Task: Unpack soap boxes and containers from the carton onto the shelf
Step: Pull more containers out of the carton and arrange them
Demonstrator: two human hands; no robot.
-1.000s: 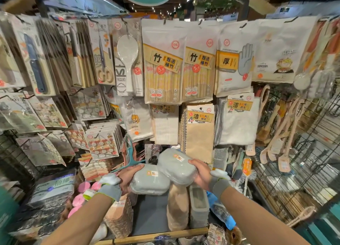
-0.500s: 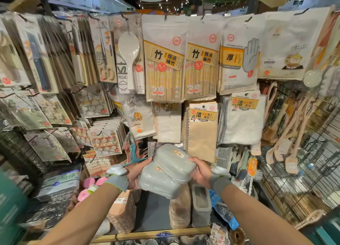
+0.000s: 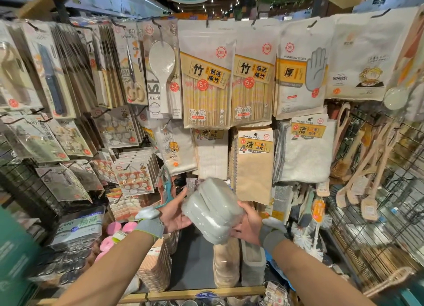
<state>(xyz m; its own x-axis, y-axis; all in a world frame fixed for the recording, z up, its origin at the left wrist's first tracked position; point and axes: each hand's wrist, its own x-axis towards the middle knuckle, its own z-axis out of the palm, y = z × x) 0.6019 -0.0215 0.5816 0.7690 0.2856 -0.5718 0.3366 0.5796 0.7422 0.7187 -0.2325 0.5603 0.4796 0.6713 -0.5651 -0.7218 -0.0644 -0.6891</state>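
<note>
2 soap boxes point(image 3: 213, 214) were held stacked above the shelf point(image 3: 192, 259), not yet set down; left hand point(image 3: 174, 214) was pressed flat, right hand point(image 3: 249, 225) fingers clamped round them.

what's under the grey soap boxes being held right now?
Under the grey soap boxes, held between the left hand and right hand: a beige stack and a grey container standing on the dark shelf. The boxes cover the beige stack's top.
</note>
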